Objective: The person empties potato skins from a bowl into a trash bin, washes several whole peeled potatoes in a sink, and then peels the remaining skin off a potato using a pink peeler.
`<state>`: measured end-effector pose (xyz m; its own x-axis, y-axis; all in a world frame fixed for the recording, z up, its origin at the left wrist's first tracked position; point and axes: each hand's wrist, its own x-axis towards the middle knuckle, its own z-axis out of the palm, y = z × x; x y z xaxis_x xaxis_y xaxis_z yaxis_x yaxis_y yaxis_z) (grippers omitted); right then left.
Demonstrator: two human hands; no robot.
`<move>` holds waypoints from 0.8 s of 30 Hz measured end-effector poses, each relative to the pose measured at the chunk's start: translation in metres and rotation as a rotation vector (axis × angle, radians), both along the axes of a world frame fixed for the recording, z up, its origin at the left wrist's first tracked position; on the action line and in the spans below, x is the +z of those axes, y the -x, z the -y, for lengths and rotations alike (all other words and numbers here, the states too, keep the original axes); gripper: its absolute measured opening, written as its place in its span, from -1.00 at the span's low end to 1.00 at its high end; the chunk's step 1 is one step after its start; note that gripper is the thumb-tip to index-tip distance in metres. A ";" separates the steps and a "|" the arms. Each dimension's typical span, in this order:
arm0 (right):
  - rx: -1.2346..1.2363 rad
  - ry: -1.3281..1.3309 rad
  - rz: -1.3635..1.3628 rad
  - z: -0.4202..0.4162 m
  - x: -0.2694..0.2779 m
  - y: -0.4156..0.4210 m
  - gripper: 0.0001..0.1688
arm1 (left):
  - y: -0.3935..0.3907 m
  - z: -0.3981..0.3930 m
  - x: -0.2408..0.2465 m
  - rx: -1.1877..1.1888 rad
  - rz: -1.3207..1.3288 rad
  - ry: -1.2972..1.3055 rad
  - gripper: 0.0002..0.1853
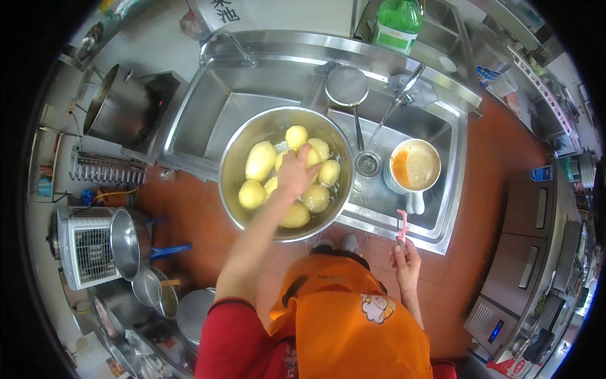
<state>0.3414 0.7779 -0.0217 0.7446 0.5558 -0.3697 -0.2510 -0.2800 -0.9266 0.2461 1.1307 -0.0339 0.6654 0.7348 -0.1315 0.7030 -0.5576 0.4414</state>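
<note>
A large stainless steel bowl [229,142] rests at the front of the sink, holding water and several peeled potatoes [261,161]. My left hand [294,174] reaches down into it, fingers and thumb around a peeled potato [311,158] among the others. The fingertips are partly hidden. In my right hand [406,259], a pink peeler [402,225] points upward, away from me, over the sink's front edge. Beyond it, a white-handled pot [423,166] with cloudy liquid and an orange patch stands in the right basin.
Water runs from the right faucet [408,92] near the drain [368,164]. A round fine-mesh strainer [347,85] leans in the sink [265,97]. At left, a tall pot [120,106] sits on a burner. A green bottle [398,26] stands behind; steel cabinets [521,256] are at right.
</note>
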 end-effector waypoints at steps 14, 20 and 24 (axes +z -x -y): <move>0.030 0.018 -0.005 -0.012 -0.010 -0.025 -0.71 | 0.097 0.006 0.020 -0.070 0.304 0.401 -0.66; 0.094 0.014 -0.008 -0.038 -0.004 -0.028 -0.70 | 0.064 0.020 0.001 -0.087 0.188 -0.186 -0.67; 0.140 0.041 0.009 -0.037 -0.004 -0.034 -0.68 | 0.078 0.007 0.011 0.052 0.292 -0.052 -0.66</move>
